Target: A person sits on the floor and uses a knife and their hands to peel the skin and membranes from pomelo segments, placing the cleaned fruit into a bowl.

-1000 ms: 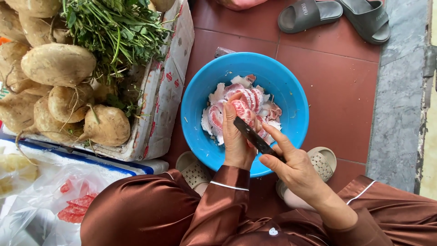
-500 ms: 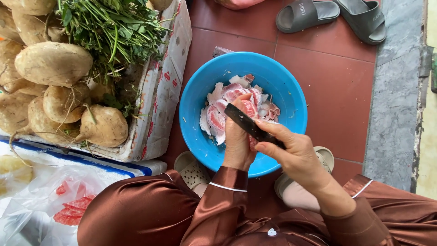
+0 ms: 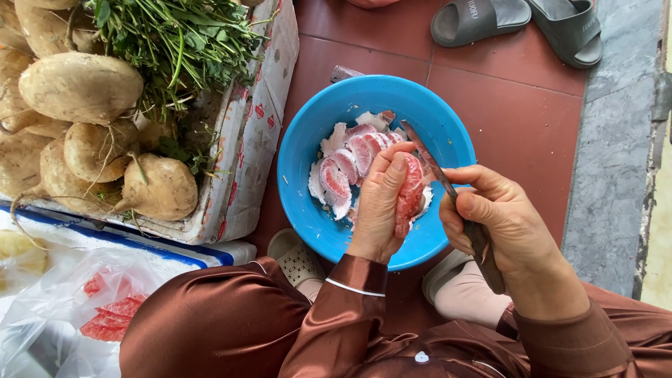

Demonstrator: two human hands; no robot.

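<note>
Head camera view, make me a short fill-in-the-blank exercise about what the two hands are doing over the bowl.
1. The left hand holds a pink pomelo segment over a bowl coloured ____.
2. The right hand grips a ____ by its dark handle.
3. Pale round tubers sit in a box beside a bunch of green ____.
4. Two grey ____ lie on the red tiles beyond the bowl.

Missing words: blue; knife; herbs; sandals

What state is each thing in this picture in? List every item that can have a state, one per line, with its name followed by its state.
Left hand: closed around a pink pomelo segment.
Right hand: gripping a dark-handled knife, blade against the segment.
Round blue plastic bowl: partly filled with pink pomelo pieces.
White foam box: open, piled with tan jicama roots and green herbs.
Clear plastic bag: open, holding peeled segments.
Grey slippers: unworn.
</note>
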